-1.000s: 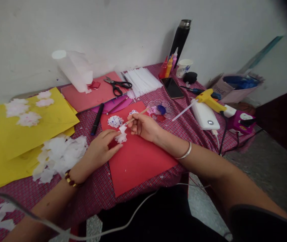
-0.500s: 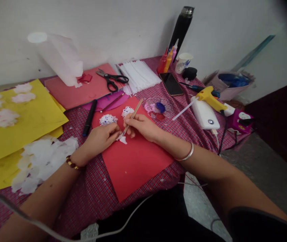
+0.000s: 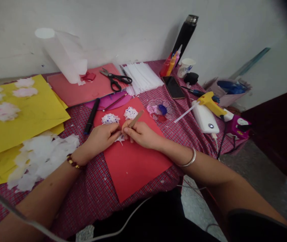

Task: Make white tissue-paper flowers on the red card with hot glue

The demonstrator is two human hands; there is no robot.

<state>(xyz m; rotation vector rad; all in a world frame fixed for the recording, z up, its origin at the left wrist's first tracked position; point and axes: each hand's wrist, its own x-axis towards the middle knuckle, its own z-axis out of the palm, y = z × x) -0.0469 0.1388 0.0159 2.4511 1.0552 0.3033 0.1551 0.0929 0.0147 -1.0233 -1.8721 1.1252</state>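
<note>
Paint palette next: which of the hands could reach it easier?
Probably the right hand: it is nearer the paint palette, though it holds a wooden stick. The left hand is farther off, with the right one roughly between.

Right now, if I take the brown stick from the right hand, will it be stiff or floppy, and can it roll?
The brown stick is probably stiff: its visible length looks straight in the right hand. It seems narrow and thin, so likely light. Its face looks flat, so on the red sheet it may slide rather than roll.
</note>
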